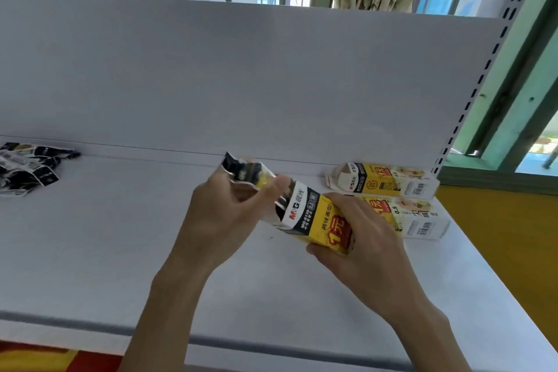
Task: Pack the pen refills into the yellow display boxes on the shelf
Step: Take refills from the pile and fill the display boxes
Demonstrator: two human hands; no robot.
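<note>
A yellow display box [320, 220] is being gripped around its closed end by the right hand [362, 238], just above the shelf [120, 251], with its long axis running from that hand up and to the left. Its open mouth is being turned toward the left hand [220, 214], by which a glossy black-and-yellow packet [244, 172], seemingly of pen refills, is being pinched right at that mouth; the left hand is judged the nearer for the insertion.

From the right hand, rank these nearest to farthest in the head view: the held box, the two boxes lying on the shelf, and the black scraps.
1. Held box: gripped in the right hand itself.
2. Front lying box: just behind the hand, on the right.
3. Back lying box: farther back, on the right.
4. Black scraps: far left of the shelf.
</note>
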